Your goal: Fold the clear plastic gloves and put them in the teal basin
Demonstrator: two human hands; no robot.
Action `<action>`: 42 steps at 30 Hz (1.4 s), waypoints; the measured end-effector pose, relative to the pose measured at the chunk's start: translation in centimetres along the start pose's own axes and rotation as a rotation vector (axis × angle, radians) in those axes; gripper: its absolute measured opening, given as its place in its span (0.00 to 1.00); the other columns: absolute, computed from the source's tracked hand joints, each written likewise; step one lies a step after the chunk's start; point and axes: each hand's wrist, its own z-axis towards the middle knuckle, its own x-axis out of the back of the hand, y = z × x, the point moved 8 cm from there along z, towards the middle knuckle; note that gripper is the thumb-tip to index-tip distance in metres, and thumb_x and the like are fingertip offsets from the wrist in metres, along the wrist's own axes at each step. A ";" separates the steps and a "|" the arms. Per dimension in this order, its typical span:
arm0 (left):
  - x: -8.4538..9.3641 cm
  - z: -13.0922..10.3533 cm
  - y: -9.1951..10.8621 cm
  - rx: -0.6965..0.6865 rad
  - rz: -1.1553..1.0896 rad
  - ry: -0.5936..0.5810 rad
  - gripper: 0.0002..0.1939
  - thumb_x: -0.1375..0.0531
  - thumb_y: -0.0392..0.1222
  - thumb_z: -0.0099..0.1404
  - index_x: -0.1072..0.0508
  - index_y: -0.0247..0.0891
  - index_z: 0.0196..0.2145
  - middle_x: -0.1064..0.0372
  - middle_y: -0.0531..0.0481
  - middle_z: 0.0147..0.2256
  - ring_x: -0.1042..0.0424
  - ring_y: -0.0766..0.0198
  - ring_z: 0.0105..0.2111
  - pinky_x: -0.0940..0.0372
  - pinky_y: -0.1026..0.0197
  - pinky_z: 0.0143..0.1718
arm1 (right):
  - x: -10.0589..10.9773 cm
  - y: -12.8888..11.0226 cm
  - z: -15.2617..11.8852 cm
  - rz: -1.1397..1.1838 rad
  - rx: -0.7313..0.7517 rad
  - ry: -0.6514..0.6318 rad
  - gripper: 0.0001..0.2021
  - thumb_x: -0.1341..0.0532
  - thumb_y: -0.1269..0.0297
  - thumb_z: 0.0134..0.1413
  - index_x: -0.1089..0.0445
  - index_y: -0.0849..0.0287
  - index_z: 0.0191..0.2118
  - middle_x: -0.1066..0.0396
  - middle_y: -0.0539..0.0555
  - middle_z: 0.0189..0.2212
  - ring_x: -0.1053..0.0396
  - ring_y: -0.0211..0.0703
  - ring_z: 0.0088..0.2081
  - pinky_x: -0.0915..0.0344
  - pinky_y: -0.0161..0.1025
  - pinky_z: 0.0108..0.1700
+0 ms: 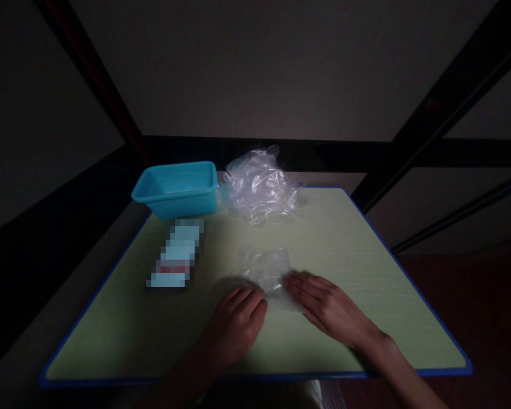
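Note:
A thin, wrinkled piece of clear plastic film (pixel 266 266) lies flat near the middle of the table; whether it is a bag or a disposable glove I cannot tell. My left hand (pixel 237 321) is closed at its near left edge, fingers curled down, and the fingertips are hidden. On the right side of the film, my right hand (pixel 323 304) lies low with its fingers stretched out and close together, the tips touching the plastic. Beyond both hands sits a loose heap of similar crumpled clear plastic (pixel 262 187).
A blue plastic basin (pixel 183 199) stands at the table's back left corner. In front of it lies a phone-shaped, blurred-out rectangle (pixel 176 250). The pale table (pixel 366 272) has a blue rim. A wall (pixel 259 74) rises behind it.

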 end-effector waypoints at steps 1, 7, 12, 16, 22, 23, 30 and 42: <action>0.1 -0.1 0.0 -0.002 -0.003 0.013 0.14 0.52 0.27 0.63 0.29 0.35 0.29 0.26 0.47 0.32 0.27 0.61 0.30 0.31 0.59 0.32 | -0.1 0.1 0.0 0.000 0.004 0.004 0.17 0.50 0.69 0.62 0.35 0.65 0.54 0.30 0.58 0.50 0.32 0.46 0.50 0.33 0.44 0.51; 0.4 -1.6 -1.3 0.013 -0.019 0.006 0.13 0.51 0.30 0.64 0.28 0.32 0.39 0.26 0.41 0.40 0.27 0.57 0.40 0.31 0.57 0.40 | -0.4 0.5 -0.1 0.041 -0.010 0.012 0.17 0.53 0.70 0.64 0.33 0.63 0.52 0.29 0.56 0.49 0.32 0.45 0.50 0.34 0.44 0.52; 0.0 -3.5 -4.4 0.194 -0.077 -0.047 0.15 0.47 0.37 0.63 0.33 0.35 0.48 0.26 0.42 0.43 0.26 0.56 0.41 0.30 0.56 0.41 | -0.2 0.8 -0.1 0.152 -0.040 -0.002 0.18 0.55 0.68 0.65 0.34 0.62 0.53 0.29 0.57 0.49 0.32 0.46 0.50 0.33 0.47 0.52; -0.3 -4.8 -6.2 0.306 -0.176 -0.033 0.18 0.44 0.38 0.61 0.34 0.39 0.50 0.27 0.44 0.45 0.27 0.56 0.43 0.31 0.56 0.44 | 0.2 1.4 0.0 0.324 -0.105 0.028 0.17 0.53 0.68 0.64 0.34 0.58 0.53 0.28 0.57 0.48 0.32 0.45 0.50 0.34 0.48 0.52; -0.6 -5.4 -8.2 0.503 -0.361 0.008 0.15 0.42 0.34 0.57 0.31 0.42 0.43 0.25 0.49 0.41 0.26 0.58 0.41 0.31 0.55 0.44 | 0.3 2.3 0.5 0.541 -0.200 0.021 0.14 0.52 0.69 0.62 0.31 0.58 0.46 0.27 0.57 0.42 0.31 0.46 0.46 0.34 0.48 0.50; -0.6 -5.4 -8.5 0.537 -0.390 0.012 0.14 0.42 0.34 0.56 0.30 0.42 0.42 0.25 0.50 0.40 0.26 0.58 0.41 0.31 0.55 0.44 | 0.3 2.5 0.6 0.573 -0.223 0.017 0.14 0.52 0.68 0.62 0.30 0.58 0.45 0.27 0.57 0.41 0.30 0.46 0.44 0.34 0.47 0.48; -1.4 -4.9 -10.4 0.770 -0.573 0.020 0.18 0.41 0.33 0.51 0.30 0.40 0.41 0.25 0.53 0.32 0.26 0.59 0.37 0.34 0.55 0.45 | -0.5 4.7 1.6 0.743 -0.447 -0.048 0.15 0.51 0.62 0.61 0.36 0.59 0.24 0.36 0.50 0.21 0.37 0.39 0.24 0.40 0.36 0.27; -2.3 -4.8 -11.6 0.952 -0.661 0.109 0.18 0.40 0.33 0.47 0.32 0.37 0.39 0.29 0.56 0.23 0.29 0.62 0.26 0.33 0.58 0.34 | -2.6 6.9 3.4 0.583 -0.746 0.036 0.13 0.51 0.66 0.53 0.40 0.58 0.19 0.37 0.50 0.16 0.40 0.39 0.20 0.49 0.35 0.24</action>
